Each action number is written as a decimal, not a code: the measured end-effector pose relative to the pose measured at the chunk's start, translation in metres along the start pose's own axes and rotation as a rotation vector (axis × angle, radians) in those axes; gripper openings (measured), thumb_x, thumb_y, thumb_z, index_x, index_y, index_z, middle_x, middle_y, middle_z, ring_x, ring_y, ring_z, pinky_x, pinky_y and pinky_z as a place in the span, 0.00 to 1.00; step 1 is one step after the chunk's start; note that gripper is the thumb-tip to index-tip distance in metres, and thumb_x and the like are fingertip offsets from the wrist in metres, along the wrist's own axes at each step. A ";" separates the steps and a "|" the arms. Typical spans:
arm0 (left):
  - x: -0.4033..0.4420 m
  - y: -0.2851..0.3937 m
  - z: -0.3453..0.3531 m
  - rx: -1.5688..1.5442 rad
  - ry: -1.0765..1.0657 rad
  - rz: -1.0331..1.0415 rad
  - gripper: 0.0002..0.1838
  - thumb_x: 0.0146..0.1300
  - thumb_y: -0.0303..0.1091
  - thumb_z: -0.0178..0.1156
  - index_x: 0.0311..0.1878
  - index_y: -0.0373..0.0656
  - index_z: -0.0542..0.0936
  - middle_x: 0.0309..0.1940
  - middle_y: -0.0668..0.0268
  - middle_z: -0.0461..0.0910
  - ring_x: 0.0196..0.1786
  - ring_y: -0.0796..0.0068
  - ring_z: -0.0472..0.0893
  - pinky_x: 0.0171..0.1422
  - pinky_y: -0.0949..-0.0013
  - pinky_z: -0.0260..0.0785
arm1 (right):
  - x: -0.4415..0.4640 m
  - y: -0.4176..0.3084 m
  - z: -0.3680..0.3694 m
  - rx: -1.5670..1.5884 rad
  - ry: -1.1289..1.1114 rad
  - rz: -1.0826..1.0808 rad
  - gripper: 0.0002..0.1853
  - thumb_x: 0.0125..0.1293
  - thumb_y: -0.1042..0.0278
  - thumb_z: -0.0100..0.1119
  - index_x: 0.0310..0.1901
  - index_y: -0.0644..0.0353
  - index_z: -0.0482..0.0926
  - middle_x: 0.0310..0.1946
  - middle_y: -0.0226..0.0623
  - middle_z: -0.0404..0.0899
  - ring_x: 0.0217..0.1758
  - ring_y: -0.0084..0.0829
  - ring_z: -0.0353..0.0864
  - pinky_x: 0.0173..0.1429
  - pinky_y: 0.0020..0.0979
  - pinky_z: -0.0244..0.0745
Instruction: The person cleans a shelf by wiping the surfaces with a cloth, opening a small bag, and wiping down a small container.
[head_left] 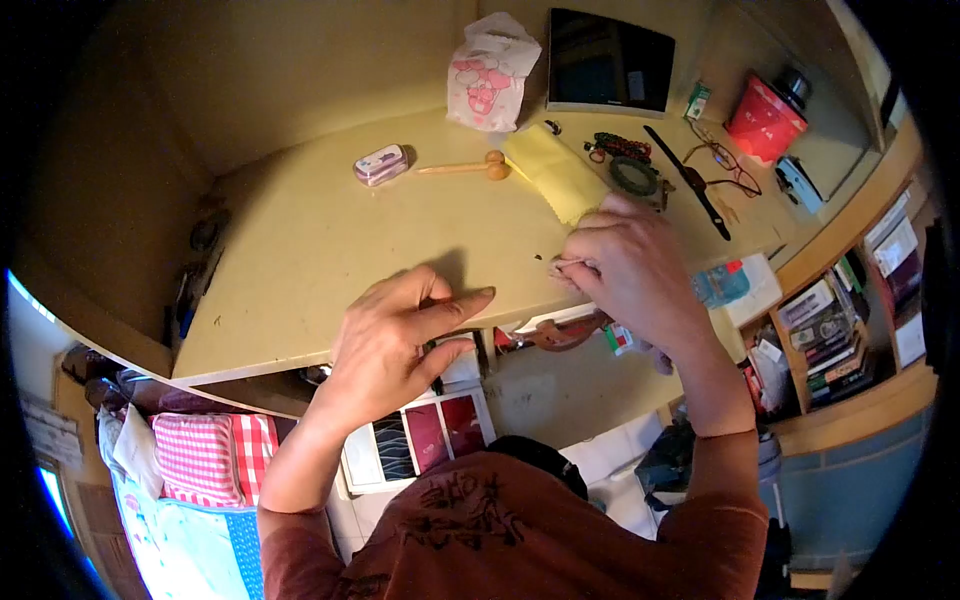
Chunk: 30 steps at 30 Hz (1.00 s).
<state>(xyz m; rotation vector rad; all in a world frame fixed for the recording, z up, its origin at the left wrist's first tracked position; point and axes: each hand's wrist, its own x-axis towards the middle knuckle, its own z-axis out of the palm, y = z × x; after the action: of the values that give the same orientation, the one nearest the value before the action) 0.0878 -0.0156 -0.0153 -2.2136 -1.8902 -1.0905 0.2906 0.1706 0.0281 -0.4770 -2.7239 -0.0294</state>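
Observation:
My left hand point(395, 335) hovers over the front edge of the desk point(340, 240), its index finger stretched out and the thumb apart, with nothing in it. Farther right, my right hand point(625, 262) is closed in a pinch. Whatever its fingertips hold is too small or hidden to name. A small dark speck point(538, 257) lies on the desk just left of those fingertips. Behind that hand lies a yellow cloth point(560, 175) with zigzag edges, its near end partly covered by the hand. A wooden stick with round knobs point(495, 165) rests left of the cloth.
Toward the back are a small case point(381, 165), a white and pink bag point(490, 75) and a dark screen point(611, 62). Bracelets point(632, 176), a black watch point(700, 190), glasses point(735, 165) and a red container point(765, 120) stand right. An open drawer point(560, 390) sits below the edge.

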 end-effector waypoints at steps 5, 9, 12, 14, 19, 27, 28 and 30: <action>0.001 0.000 0.003 -0.006 0.000 0.001 0.29 0.50 0.30 0.77 0.60 0.51 0.88 0.32 0.65 0.73 0.35 0.64 0.77 0.42 0.61 0.72 | 0.023 -0.010 0.021 -0.128 0.183 -0.037 0.06 0.57 0.65 0.70 0.28 0.57 0.85 0.29 0.34 0.84 0.41 0.38 0.81 0.49 0.39 0.78; -0.001 0.003 0.000 0.013 0.000 -0.021 0.29 0.49 0.29 0.76 0.60 0.51 0.88 0.32 0.65 0.73 0.35 0.64 0.76 0.41 0.61 0.71 | 0.015 -0.007 0.021 -0.168 0.174 -0.043 0.04 0.57 0.67 0.69 0.30 0.56 0.86 0.30 0.34 0.84 0.44 0.39 0.82 0.54 0.41 0.77; -0.003 0.003 0.001 0.018 0.021 -0.005 0.29 0.49 0.30 0.76 0.60 0.51 0.88 0.31 0.65 0.72 0.35 0.64 0.76 0.41 0.61 0.70 | -0.008 0.001 0.008 -0.156 0.059 0.040 0.05 0.58 0.65 0.66 0.35 0.54 0.86 0.36 0.33 0.86 0.48 0.38 0.82 0.50 0.44 0.79; -0.002 0.004 0.002 0.030 0.019 -0.005 0.29 0.49 0.31 0.76 0.60 0.51 0.88 0.31 0.65 0.72 0.35 0.63 0.76 0.42 0.61 0.70 | -0.013 -0.002 0.009 -0.153 0.113 0.032 0.08 0.58 0.66 0.66 0.39 0.52 0.87 0.37 0.31 0.85 0.49 0.37 0.81 0.51 0.43 0.78; -0.001 0.005 0.001 0.066 0.002 -0.010 0.29 0.49 0.33 0.76 0.60 0.52 0.88 0.32 0.65 0.71 0.36 0.63 0.75 0.44 0.60 0.70 | -0.019 -0.007 0.012 -0.246 0.118 -0.075 0.18 0.58 0.68 0.64 0.51 0.46 0.88 0.39 0.26 0.81 0.51 0.33 0.78 0.57 0.40 0.74; -0.001 0.006 0.002 0.068 0.009 -0.022 0.29 0.50 0.34 0.76 0.60 0.53 0.88 0.33 0.66 0.71 0.36 0.64 0.75 0.44 0.61 0.70 | -0.019 0.004 0.014 -0.178 0.077 -0.159 0.21 0.56 0.68 0.63 0.52 0.45 0.89 0.41 0.26 0.81 0.52 0.32 0.76 0.59 0.39 0.72; -0.001 0.006 0.002 0.069 0.011 -0.025 0.29 0.50 0.34 0.76 0.60 0.53 0.88 0.33 0.66 0.71 0.36 0.64 0.75 0.44 0.61 0.70 | -0.019 0.005 0.014 -0.177 0.077 -0.163 0.21 0.56 0.68 0.63 0.52 0.45 0.89 0.41 0.26 0.81 0.52 0.32 0.76 0.59 0.39 0.72; -0.001 0.005 0.003 0.077 0.014 -0.008 0.29 0.50 0.34 0.76 0.59 0.53 0.88 0.32 0.66 0.71 0.36 0.64 0.76 0.44 0.61 0.71 | -0.019 0.007 0.014 -0.144 0.073 -0.161 0.21 0.56 0.68 0.62 0.53 0.47 0.88 0.43 0.26 0.81 0.53 0.33 0.77 0.59 0.40 0.72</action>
<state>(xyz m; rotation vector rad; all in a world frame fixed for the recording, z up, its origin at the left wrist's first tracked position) 0.0931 -0.0167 -0.0161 -2.1544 -1.9036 -1.0137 0.3045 0.1719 0.0074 -0.2890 -2.6922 -0.2816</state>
